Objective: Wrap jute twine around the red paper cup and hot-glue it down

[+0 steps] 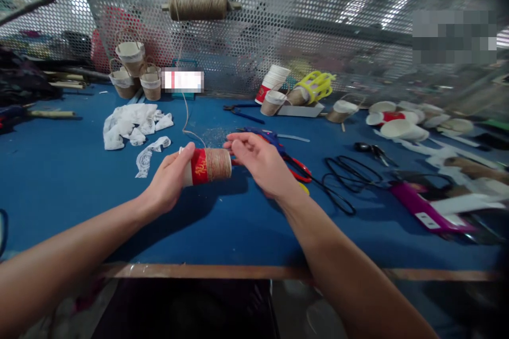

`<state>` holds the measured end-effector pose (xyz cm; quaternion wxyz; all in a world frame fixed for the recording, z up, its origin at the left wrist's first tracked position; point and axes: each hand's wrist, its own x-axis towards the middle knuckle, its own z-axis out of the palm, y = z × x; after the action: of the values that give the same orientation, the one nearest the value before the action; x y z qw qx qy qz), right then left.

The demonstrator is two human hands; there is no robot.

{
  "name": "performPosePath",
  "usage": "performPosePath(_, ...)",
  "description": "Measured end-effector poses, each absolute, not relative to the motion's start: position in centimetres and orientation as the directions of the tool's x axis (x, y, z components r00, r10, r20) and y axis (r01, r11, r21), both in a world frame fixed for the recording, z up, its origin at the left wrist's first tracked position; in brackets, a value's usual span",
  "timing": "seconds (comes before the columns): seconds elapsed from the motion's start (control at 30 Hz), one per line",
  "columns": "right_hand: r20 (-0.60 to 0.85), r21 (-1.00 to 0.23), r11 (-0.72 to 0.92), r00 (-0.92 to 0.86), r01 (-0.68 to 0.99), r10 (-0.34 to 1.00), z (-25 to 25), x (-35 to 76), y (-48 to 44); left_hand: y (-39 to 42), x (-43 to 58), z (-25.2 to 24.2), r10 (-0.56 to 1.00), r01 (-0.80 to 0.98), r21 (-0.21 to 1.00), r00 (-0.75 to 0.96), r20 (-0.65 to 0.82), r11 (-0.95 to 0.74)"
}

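Note:
A red and white paper cup lies on its side in my left hand, whose fingers wrap its left end. Twine is wound round the right part of the cup. From there a strand runs up to a large twine spool hanging on the mesh. My right hand is just right of the cup, fingers curled, thumb near the fingertips; whether it pinches anything is too small to tell.
White lace pieces lie at the left, with twine-covered baskets behind. Right of my hands are red-handled scissors, a black cable, a purple device and several paper cups. A blue glue gun lies behind my right hand.

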<state>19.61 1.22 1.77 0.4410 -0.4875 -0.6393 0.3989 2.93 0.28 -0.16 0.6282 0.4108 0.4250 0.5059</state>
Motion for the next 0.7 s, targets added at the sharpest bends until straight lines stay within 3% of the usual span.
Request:
performPosePath(0.13,0.207,-0.882,0.289,-0.246,0.373,0.947,1.8,19.0,0.1,0.3,2.9,-0.1,0.974,-0.259,0.950,0.183,-0.131,0.176)
performPosePath(0.33,0.234,-0.819,0.323,-0.238,0.474,0.943,1.4,18.5,-0.3,0.0,2.9,-0.1,0.968,-0.248,0.960,0.240,-0.070,0.131)
performPosePath(0.7,0.254,-0.813,0.332,-0.221,0.478,0.941,1.5,18.4,-0.5,-0.2,2.7,0.0,0.950,-0.135,0.991,0.310,0.042,0.000)
